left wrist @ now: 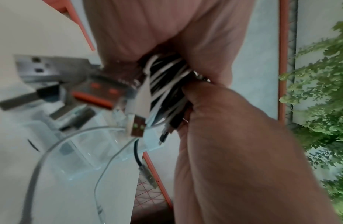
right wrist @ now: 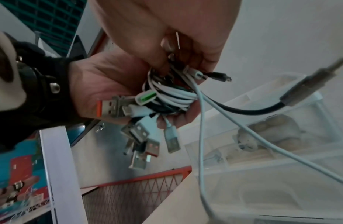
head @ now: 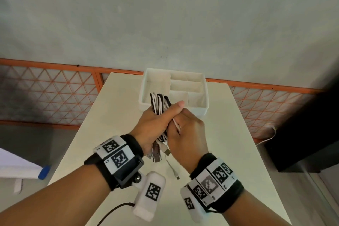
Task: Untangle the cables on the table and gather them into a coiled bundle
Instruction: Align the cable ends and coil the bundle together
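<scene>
A bundle of black and white cables (head: 159, 102) is held up over the white table (head: 229, 134), its loops sticking out above my fists. My left hand (head: 161, 115) grips the bundle's middle, thumb laid across toward the right. My right hand (head: 180, 124) presses against it and pinches a white strand at the bundle. Several USB plugs (head: 157, 154) dangle below the hands; in the right wrist view one plug (right wrist: 107, 107) has an orange tip. A loose white cable tail (head: 173, 169) hangs down to the table. A black cable ending in a grey plug (right wrist: 310, 86) sticks out sideways.
A white compartment tray (head: 204, 95) stands at the table's far end, just behind the hands. An orange mesh fence (head: 55, 93) runs behind the table. A dark block (head: 302, 143) sits to the right, and a blue object (head: 44, 172) lies off the left edge.
</scene>
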